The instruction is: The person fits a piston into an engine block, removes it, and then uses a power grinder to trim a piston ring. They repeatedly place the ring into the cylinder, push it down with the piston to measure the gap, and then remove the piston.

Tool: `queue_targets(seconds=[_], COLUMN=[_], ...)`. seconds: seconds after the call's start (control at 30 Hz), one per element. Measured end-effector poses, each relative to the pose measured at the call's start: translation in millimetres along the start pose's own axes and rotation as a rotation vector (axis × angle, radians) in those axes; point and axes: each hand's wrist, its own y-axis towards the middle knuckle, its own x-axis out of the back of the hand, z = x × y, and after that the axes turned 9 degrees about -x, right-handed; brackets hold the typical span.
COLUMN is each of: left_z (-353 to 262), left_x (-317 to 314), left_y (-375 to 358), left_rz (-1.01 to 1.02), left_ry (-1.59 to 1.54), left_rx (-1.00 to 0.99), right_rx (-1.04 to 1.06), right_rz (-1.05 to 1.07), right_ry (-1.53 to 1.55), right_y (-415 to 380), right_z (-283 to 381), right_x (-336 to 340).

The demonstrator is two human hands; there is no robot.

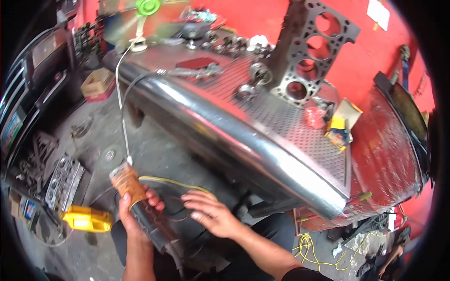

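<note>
My left hand (pixel 133 218) is wrapped round a power tool (pixel 149 225) with an orange front and a dark body, thumb on one side and fingertips on the other. The tool slants, its orange end pointing up and to the left, and a thick dark cord leaves its lower end. What is fitted at the tip is too blurred to name. To the right of the tool, my right hand (pixel 213 215) hovers with its fingers stretched out and nothing in it. A yellow cable (pixel 176 181) runs behind both hands.
A metal bench (pixel 281 124) with a rounded front edge carries an engine block (pixel 304 61), pistons (pixel 246 91), and a yellow box (pixel 338 133). A green fan (pixel 148 5) stands at the back. On the floor are a yellow case (pixel 88 218), a cylinder head (pixel 64 182) and a cardboard box (pixel 98 84).
</note>
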Motion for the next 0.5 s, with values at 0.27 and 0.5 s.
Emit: queue_targets(seconds=[0.27, 0.5], left_z=[3, 9], left_x=[3, 8], left_y=[-9, -14], left_rz=[0.080, 0.091], left_ry=[0.143, 0.257], left_rx=[0.035, 0.160], right_rx=[0.125, -0.022], right_rz=[-0.165, -0.250], right_ry=[-0.009, -0.033], right_y=[5, -4], right_z=[10, -1], right_x=[-7, -9])
